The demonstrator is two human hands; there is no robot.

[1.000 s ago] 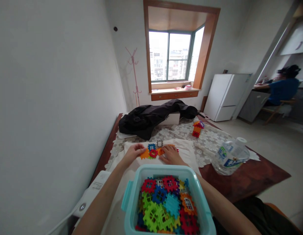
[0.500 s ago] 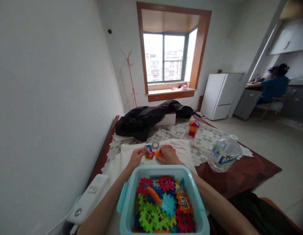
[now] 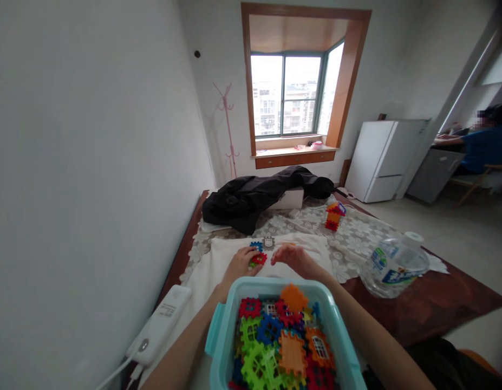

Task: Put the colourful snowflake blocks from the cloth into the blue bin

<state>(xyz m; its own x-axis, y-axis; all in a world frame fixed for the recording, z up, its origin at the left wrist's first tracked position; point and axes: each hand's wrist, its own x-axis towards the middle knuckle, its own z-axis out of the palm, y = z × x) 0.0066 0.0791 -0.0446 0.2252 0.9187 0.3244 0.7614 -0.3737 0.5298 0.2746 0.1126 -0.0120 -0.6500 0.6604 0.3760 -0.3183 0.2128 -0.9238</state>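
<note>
My left hand (image 3: pixel 239 266) is on the white cloth, its fingers and thumb closed around the edge of a red plastic building block (image 3: pixel 259 259). A bit of green shows beneath that block. Just behind it lie a blue block (image 3: pixel 256 246) and a grey block with a white window (image 3: pixel 268 242). To the right, my right hand (image 3: pixel 294 258) is open over the cloth, fingers apart, with nothing visible in it. An orange edge shows behind that hand. Between my forearms stands a light-teal bin (image 3: pixel 222 325) full of toothed blocks, with an orange block (image 3: pixel 292 352) on top.
A small orange-and-red block house (image 3: pixel 332 218) stands at the back right. Nearer is a large clear plastic bottle (image 3: pixel 392 265). A black garment (image 3: pixel 251 197) lies across the far end, and a white power strip (image 3: pixel 161 322) is at left. A person in blue (image 3: pixel 484 143) sits far right.
My hands have moved apart; the right one has opened. In the bin, the light-blue block and curved orange piece no longer show on top, and two orange blocks do. The view has turned left.
</note>
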